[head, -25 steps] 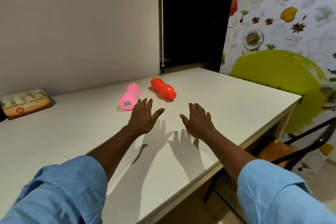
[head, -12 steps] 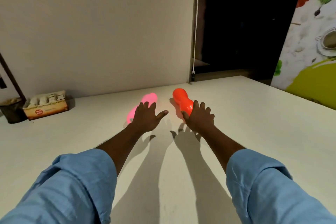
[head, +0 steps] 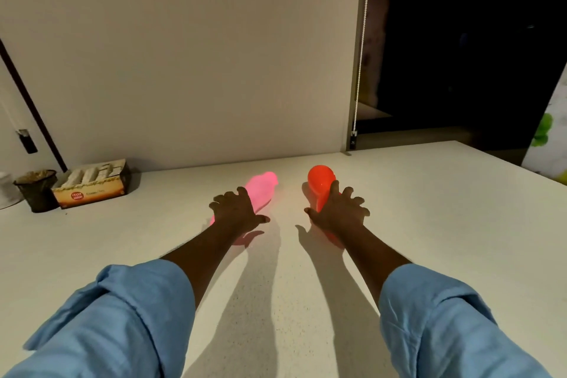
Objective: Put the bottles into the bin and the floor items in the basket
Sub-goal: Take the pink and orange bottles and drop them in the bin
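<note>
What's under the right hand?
The orange bottle, lying on the white table. Its rounded far end shows past the right hand; its middle is covered, so a closed grip cannot be confirmed.
</note>
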A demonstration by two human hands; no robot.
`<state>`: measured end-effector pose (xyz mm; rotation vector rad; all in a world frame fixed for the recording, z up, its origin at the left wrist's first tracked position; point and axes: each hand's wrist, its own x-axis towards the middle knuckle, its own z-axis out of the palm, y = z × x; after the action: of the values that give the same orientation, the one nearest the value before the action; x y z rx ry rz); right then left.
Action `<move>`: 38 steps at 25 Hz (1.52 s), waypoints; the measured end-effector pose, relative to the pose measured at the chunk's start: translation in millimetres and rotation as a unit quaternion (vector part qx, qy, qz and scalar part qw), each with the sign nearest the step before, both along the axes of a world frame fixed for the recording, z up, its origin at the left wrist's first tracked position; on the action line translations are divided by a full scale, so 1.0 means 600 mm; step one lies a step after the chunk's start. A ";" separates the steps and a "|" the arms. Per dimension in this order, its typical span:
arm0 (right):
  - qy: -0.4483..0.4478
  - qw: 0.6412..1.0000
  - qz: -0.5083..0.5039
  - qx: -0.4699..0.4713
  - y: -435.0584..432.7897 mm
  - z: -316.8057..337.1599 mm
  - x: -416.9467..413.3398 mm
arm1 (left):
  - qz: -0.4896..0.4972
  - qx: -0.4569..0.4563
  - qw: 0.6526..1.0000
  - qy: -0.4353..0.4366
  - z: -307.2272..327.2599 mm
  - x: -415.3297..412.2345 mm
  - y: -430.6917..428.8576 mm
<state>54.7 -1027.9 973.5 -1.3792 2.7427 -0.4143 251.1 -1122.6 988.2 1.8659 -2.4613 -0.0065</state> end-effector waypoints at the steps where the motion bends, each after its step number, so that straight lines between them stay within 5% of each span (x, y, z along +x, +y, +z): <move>1: -0.007 1.000 -0.003 0.010 0.001 -0.007 -0.002 | 0.016 0.018 1.000 -0.008 -0.002 -0.001 -0.001; 5: -0.026 1.000 0.009 -0.015 0.001 -0.030 -0.008 | 0.048 0.010 0.999 0.012 -0.014 0.007 -0.001; 12: -0.071 0.986 0.032 -0.145 0.012 -0.032 0.027 | 0.091 0.039 0.977 0.191 -0.018 0.033 0.026; 19: -0.190 0.960 0.043 -0.199 0.004 0.001 0.127 | 0.087 0.067 0.877 0.467 -0.013 0.096 0.078; 38: -0.244 0.939 0.102 -0.218 0.284 0.051 0.524 | 0.119 0.026 0.837 0.534 0.036 0.457 0.401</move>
<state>369.0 -857.5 1003.9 -1.3799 2.1558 -1.2195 525.6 -882.1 1010.1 1.4953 -1.4467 -0.8522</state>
